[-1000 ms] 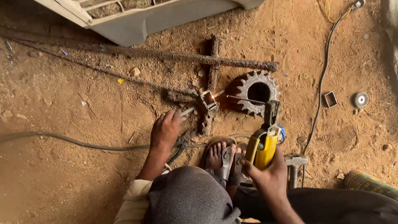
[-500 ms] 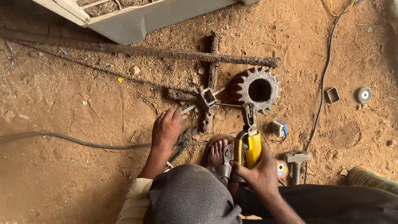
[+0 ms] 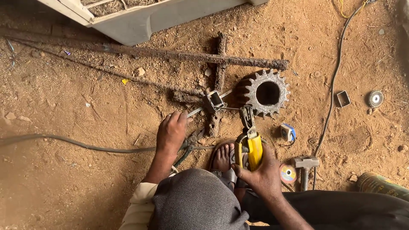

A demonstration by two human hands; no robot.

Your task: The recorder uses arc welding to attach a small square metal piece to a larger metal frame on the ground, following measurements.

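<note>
My left hand (image 3: pixel 171 133) grips the near end of a thin metal strip (image 3: pixel 196 111) that runs up to a small square steel tube piece (image 3: pixel 213 101) lying on a rusty upright bar (image 3: pixel 220 64). My right hand (image 3: pixel 262 172) is closed around a yellow electrode holder (image 3: pixel 253 147). Its dark clamp (image 3: pixel 246 116) points at the tube piece, with a thin rod reaching left toward it. A rusty toothed gear (image 3: pixel 267 93) lies just right of the tube piece. Pliers (image 3: pixel 191 142) rest under my left hand, next to my sandalled foot (image 3: pixel 222 157).
Long rusty bars (image 3: pixel 170 55) cross the dirt floor below a grey casing (image 3: pixel 140 17). A tape measure (image 3: pixel 288 132), hammer (image 3: pixel 305 164), grinding disc (image 3: pixel 288 173), wire wheel (image 3: pixel 375 98), small square offcut (image 3: pixel 343 98) and a can (image 3: pixel 379 184) lie at right. Cables (image 3: pixel 332 93) run by.
My right hand has carried the yellow holder leftward and slightly nearer to me, bringing its clamp close to the square tube piece. My left hand has stayed put.
</note>
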